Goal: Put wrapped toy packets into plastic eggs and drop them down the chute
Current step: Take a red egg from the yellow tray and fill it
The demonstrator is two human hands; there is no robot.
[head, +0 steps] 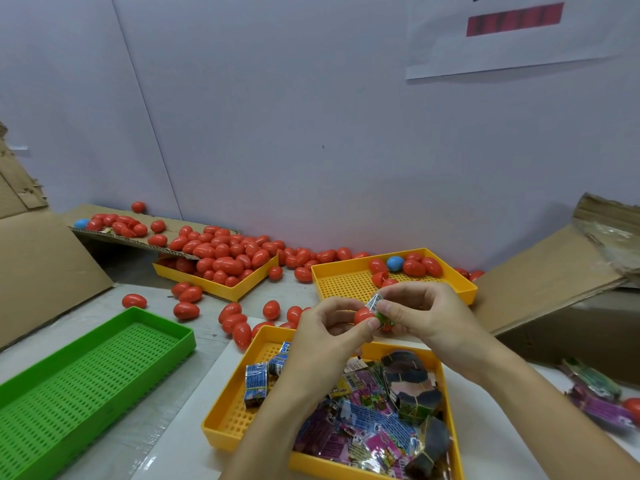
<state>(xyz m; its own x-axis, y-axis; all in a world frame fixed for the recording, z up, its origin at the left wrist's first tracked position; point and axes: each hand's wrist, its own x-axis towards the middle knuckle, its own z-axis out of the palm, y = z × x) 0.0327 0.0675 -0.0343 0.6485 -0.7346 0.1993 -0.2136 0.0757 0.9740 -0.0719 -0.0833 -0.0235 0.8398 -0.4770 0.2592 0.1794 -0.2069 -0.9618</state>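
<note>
We hold a red egg half [363, 315] in our left hand [329, 327], fingers curled round it, above the near yellow tray [227, 415] of wrapped packets [367, 414]. Our right hand [420, 315] pinches a crinkly packet [376, 304] against the egg's mouth. Beyond lie loose red eggs [221, 258], a second yellow tray [346, 284] and a green tray [86, 379].
</note>
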